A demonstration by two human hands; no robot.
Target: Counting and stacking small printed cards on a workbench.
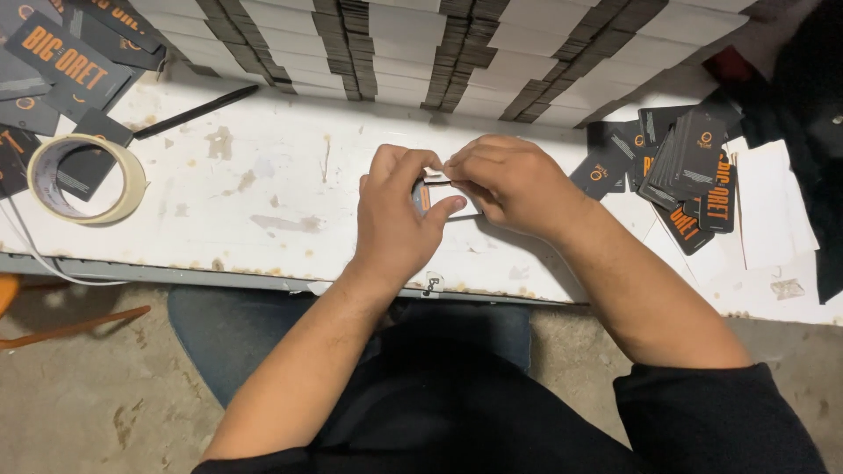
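Note:
Both hands meet over the middle of a white worktable [263, 175]. My left hand [397, 219] and my right hand [509, 180] together hold a small flat carton [436, 191], white inside with a black and orange face; fingers hide most of it. The fingertips of both hands pinch its upper edge. A loose pile of black flat cartons with orange print [680, 171] lies just to the right of my right hand.
Long rows of stacked flat cartons [439, 53] line the back of the table. A roll of tape [83, 180] and more black cartons [61, 61] lie at the left, with a black pen [198, 111] beside them. White sheets [773, 211] sit at the right.

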